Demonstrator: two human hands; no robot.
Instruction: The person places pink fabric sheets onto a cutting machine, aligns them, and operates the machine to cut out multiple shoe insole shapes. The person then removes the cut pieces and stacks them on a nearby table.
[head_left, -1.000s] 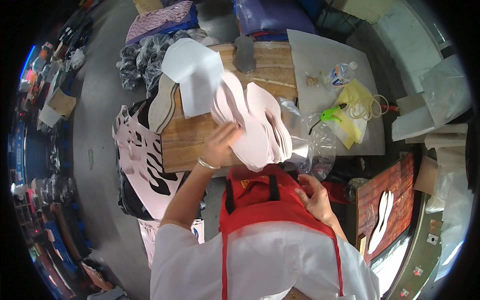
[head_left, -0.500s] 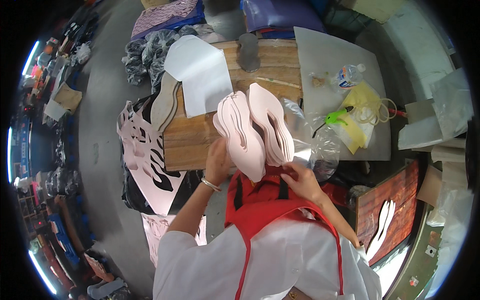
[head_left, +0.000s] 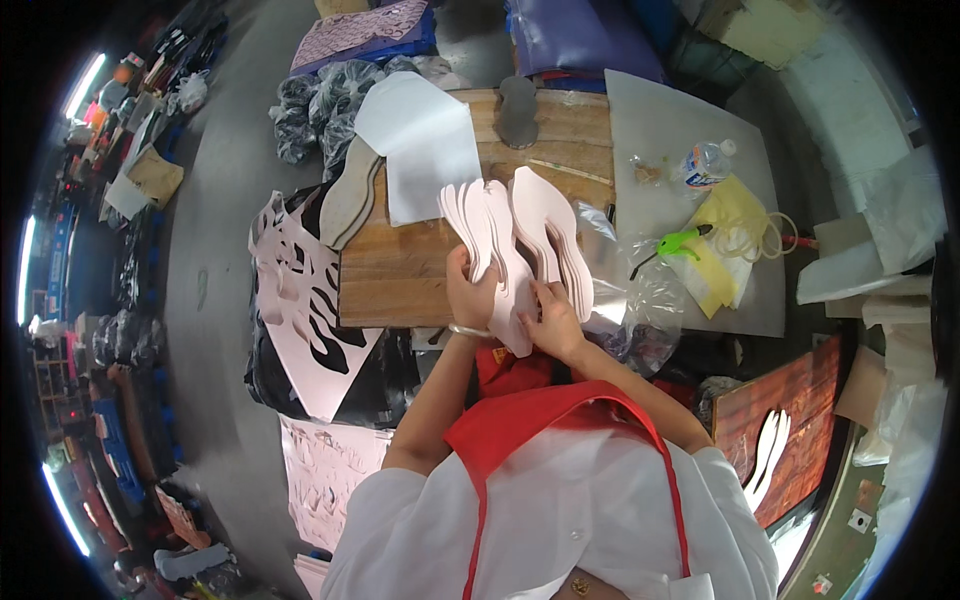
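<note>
Two stacks of pale pink insole-shaped pieces stand side by side over the near part of the wooden board (head_left: 400,285). My left hand (head_left: 472,295) is wrapped round the left stack (head_left: 512,285), whose far ends fan apart in several layers. At that stack's near end, my right hand (head_left: 556,322) is closed with its fingertips against the edge, between the two stacks. The right stack (head_left: 545,205) leans next to it, its layers stepped, and neither hand is wrapped round it. The underside of the left stack is hidden.
White paper (head_left: 430,140) and a grey metal form (head_left: 518,112) lie farther back. On the right are a plastic bottle (head_left: 704,166), a green-handled tool (head_left: 683,241) and yellow paper (head_left: 722,205). A cut-out pink sheet (head_left: 300,300) hangs at the left.
My left hand has moved from beside the left stack onto it, and the layers have fanned out at the far end. My right hand has shifted left and away from me.
</note>
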